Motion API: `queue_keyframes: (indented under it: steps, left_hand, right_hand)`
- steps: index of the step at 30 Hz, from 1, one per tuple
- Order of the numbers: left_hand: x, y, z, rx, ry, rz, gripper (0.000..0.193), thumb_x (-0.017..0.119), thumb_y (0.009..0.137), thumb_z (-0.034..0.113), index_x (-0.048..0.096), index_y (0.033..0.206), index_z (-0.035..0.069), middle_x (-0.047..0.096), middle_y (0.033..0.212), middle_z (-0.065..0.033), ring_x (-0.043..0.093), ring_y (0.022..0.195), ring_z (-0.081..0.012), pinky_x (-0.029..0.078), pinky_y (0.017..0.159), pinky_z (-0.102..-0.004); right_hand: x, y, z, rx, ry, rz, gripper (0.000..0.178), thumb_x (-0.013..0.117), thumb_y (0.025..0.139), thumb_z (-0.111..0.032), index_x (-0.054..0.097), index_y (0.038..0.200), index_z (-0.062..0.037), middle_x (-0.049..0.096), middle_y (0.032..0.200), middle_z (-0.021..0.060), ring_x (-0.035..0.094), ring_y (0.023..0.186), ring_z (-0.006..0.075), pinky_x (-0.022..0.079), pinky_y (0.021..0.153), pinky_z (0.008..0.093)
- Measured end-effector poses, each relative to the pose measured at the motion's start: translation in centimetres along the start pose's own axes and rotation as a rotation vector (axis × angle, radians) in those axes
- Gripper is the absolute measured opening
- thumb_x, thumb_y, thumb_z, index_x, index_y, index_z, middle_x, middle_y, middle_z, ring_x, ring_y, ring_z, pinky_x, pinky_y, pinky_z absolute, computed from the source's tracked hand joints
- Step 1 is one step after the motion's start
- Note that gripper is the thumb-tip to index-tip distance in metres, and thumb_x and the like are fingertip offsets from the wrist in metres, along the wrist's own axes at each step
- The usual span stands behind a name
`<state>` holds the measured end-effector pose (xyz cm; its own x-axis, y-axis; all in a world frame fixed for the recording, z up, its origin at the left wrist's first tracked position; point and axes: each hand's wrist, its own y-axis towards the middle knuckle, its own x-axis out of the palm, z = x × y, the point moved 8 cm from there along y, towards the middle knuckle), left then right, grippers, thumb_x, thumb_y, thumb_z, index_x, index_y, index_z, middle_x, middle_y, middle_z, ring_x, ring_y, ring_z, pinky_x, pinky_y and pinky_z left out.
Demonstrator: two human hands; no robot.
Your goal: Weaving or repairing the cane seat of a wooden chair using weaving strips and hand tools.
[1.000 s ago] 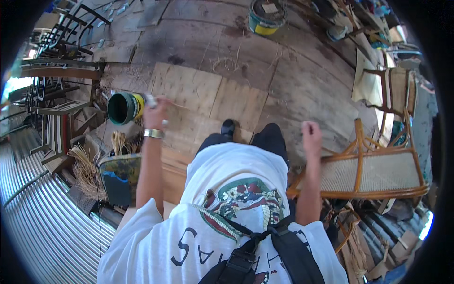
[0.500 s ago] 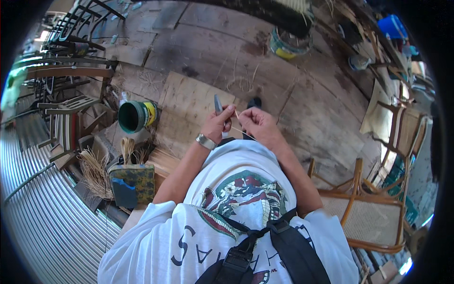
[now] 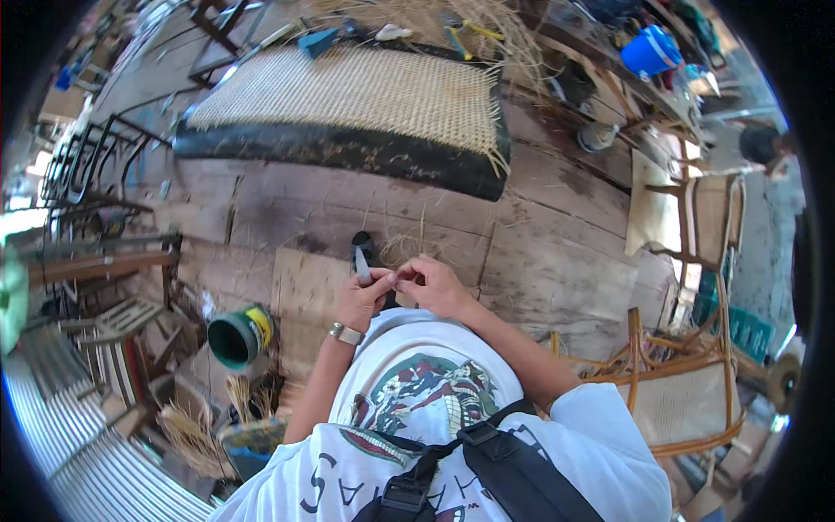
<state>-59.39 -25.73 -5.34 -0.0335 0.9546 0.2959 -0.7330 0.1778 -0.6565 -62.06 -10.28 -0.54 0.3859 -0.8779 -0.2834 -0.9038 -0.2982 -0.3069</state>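
Observation:
In front of my shirt, my left hand [image 3: 365, 296] is closed around a knife, its grey blade [image 3: 362, 264] sticking up past the thumb. My right hand [image 3: 432, 285] meets it at the fingertips, thumb and forefinger pinched. A thin pale cane strand showed between the hands a moment ago; now the fingers mostly hide it. Beyond the hands, a woven cane sheet [image 3: 348, 91] lies over a long black padded bench [image 3: 339, 161], with loose strand ends along its right edge.
A green bucket [image 3: 233, 339] stands left of a plywood board [image 3: 304, 300]. Cane bundles [image 3: 193, 439] lie at lower left. A rattan chair [image 3: 683, 400] is on the right, a wooden chair [image 3: 718, 209] behind it. Pliers [image 3: 458, 43] and a blue cooler [image 3: 651, 52] are farther off.
My view has tilted up, bringing the woven cane sheet into sight. My hands have drawn closer together, fingertips now meeting, and the strand between them is harder to see.

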Motion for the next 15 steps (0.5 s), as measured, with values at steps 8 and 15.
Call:
queue_keyframes:
  steps: [8,15]
  left_hand:
    - [0.7,7.3,12.4,0.206,0.334,-0.283,0.012,0.078,0.088,0.015,0.072,0.092,0.005,0.064,0.069,0.0044,0.048,0.053,-0.0019,0.035,0.048,-0.0190]
    - [5.0,7.2,22.2,0.533,0.855,-0.450,0.017,0.077,0.087,0.018,0.071,0.094,0.003,0.069,0.080,-0.0072,0.060,0.064,-0.0137,0.048,0.058,-0.0314]
  right_hand:
    - [-2.3,6.3,-2.3,0.224,0.397,0.090,0.008,0.064,0.096,-0.010,0.064,0.097,-0.0016,0.064,0.084,0.0017,0.057,0.079,0.0088,0.049,0.071,0.0274]
    - [-10.4,-1.3,1.4,0.387,0.139,0.536,0.013,0.064,0.094,-0.014,0.065,0.098,-0.0013,0.065,0.085,0.0060,0.059,0.079,0.0118,0.050,0.074,0.0295]
